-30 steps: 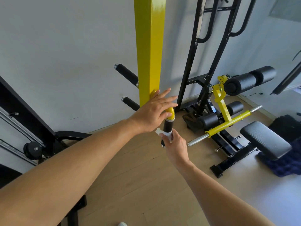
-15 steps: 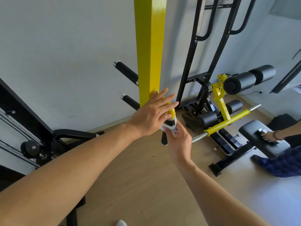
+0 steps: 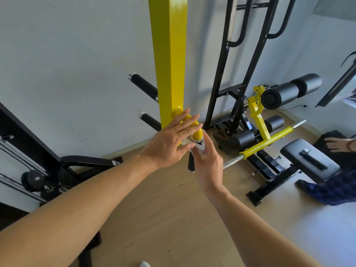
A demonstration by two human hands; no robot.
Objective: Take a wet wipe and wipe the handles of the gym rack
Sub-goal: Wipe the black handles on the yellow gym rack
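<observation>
Left hand (image 3: 169, 143) rests flat, fingers straight, on the yellow arm (image 3: 189, 123). Right hand (image 3: 207, 160) pinches the wipe (image 3: 200, 150) around the handle (image 3: 191, 162), at its top. We judge wiping underway; two pegs (image 3: 144, 85) behind the post (image 3: 169, 54) look untouched.

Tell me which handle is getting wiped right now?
Find the tall yellow post. A curved yellow arm bends down from it into a black handle pointing at the floor. Unlike the two black pegs behind the post, this one has a white wet wipe around it.
</observation>
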